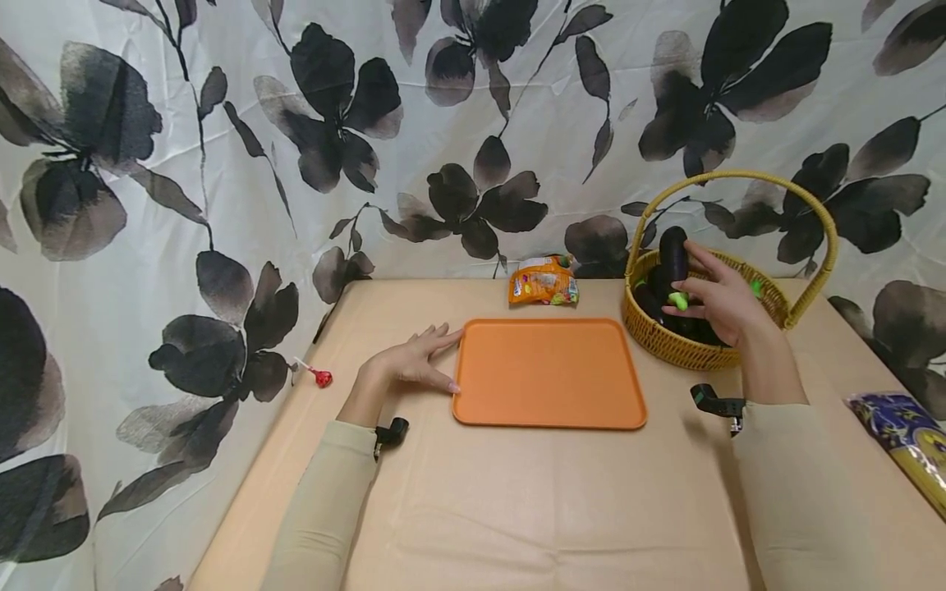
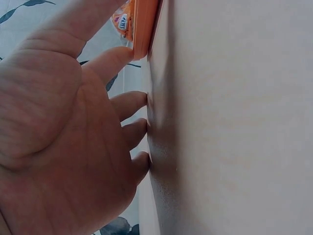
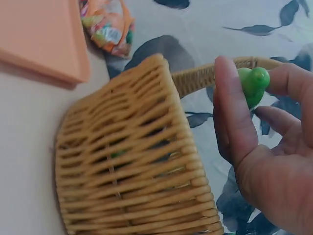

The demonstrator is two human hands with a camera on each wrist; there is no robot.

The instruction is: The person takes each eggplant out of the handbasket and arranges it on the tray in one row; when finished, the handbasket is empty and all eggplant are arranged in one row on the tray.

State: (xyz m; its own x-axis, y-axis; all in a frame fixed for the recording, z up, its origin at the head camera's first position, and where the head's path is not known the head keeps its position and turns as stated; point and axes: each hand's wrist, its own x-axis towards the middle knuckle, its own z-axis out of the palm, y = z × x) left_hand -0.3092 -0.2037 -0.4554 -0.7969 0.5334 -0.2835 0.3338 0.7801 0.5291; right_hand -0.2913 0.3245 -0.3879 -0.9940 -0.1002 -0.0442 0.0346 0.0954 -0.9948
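Note:
My right hand (image 1: 727, 304) grips a dark purple eggplant (image 1: 672, 254) between thumb and fingers, over the left part of a yellow wicker basket (image 1: 676, 348). The eggplant stands nearly upright, its green stem end pointing down. In the right wrist view that green stem (image 3: 255, 84) shows between the fingers, above the basket's rim; most of the dark body is hidden. More dark eggplants (image 1: 650, 304) lie inside the basket. At the left edge of an orange rectangular tray (image 1: 547, 373), my left hand (image 1: 410, 365) touches the rim with thumb and forefinger, its other fingertips on the table.
Behind the tray lies an orange candy bag (image 1: 543, 281). A red lollipop (image 1: 322, 378) is near the table's left edge, and a blue and yellow package (image 1: 905, 447) at the right. The basket's tall handle (image 1: 824, 217) arches over it. A floral curtain (image 1: 473, 123) hangs behind the table.

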